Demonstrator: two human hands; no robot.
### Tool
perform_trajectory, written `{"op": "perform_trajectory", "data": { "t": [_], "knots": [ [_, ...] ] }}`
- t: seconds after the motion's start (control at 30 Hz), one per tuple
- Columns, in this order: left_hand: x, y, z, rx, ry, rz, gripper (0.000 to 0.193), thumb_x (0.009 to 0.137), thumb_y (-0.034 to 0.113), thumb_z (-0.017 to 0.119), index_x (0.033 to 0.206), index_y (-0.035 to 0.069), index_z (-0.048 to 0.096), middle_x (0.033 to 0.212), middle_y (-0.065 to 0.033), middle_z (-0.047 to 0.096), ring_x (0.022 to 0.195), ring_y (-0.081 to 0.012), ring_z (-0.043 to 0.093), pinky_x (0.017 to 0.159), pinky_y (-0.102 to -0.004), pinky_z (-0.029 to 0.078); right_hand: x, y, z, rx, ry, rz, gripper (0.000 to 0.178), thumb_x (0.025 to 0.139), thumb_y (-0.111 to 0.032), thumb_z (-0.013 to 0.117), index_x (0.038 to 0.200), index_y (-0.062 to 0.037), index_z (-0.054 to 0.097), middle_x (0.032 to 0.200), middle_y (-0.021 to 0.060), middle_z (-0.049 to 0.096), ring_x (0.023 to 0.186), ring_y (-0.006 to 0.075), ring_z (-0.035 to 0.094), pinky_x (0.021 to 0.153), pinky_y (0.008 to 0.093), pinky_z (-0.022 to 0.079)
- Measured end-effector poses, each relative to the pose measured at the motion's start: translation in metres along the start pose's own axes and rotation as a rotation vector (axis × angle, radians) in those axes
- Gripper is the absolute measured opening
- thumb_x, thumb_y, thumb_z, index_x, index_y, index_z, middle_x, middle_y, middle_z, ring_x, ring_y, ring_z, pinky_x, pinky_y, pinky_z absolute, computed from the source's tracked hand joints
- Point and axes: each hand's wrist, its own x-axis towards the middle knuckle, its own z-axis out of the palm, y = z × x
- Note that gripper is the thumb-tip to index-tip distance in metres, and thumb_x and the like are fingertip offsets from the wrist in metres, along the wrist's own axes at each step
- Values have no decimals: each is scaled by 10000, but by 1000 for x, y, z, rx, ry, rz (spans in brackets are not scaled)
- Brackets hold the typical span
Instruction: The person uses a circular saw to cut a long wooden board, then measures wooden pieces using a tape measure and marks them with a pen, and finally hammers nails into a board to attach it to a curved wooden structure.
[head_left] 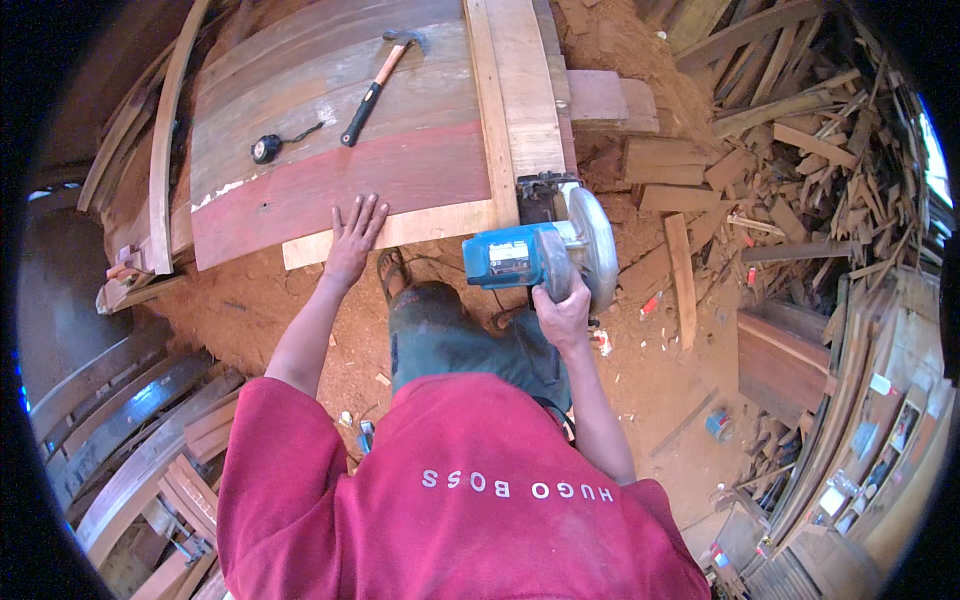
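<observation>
My right hand [562, 308] is wrapped round the handle of a blue circular saw [505, 257] with a silver blade guard. The saw's front base plate meets the near end of a pale board [530, 120] that runs along the right side of the wooden work surface [300, 90]. My left hand [356, 238] lies flat with fingers spread, on the near edge of that surface where a reddish plank [430, 165] borders a light wood strip [440, 222]. A hammer [374, 92] with a black grip and a small black tape measure [266, 149] lie farther back on the surface.
Scrap wood [800, 150] is heaped at the right, with long boards [870, 430] leaning below it. Curved timber pieces [130, 420] are stacked at the lower left. Sawdust covers the floor [640, 400], with loose offcuts and litter on it.
</observation>
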Motion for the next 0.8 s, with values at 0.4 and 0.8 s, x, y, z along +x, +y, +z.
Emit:
{"op": "perform_trajectory", "data": {
  "t": [0.4, 0.8],
  "knots": [
    [4, 1, -9, 7, -79, -3, 815, 879, -11, 489, 1588, 184, 138, 1647, -84, 130, 1520, -301, 129, 1182, -644, 92, 28, -5, 1, 9, -69, 33, 284, 792, -100, 642, 1044, 26, 609, 861, 161, 691, 799, 245, 670, 769, 382, 520],
    [7, 7, -6, -13, -56, -5, 801, 879, -11, 482, 1586, 176, 154, 1647, -91, 132, 1519, -306, 134, 1181, -640, 104, 59, -7, 1, 20, -75, -10, 272, 787, -71, 638, 1042, 22, 618, 880, 162, 700, 822, 254, 683, 782, 379, 522]
  ]
}}
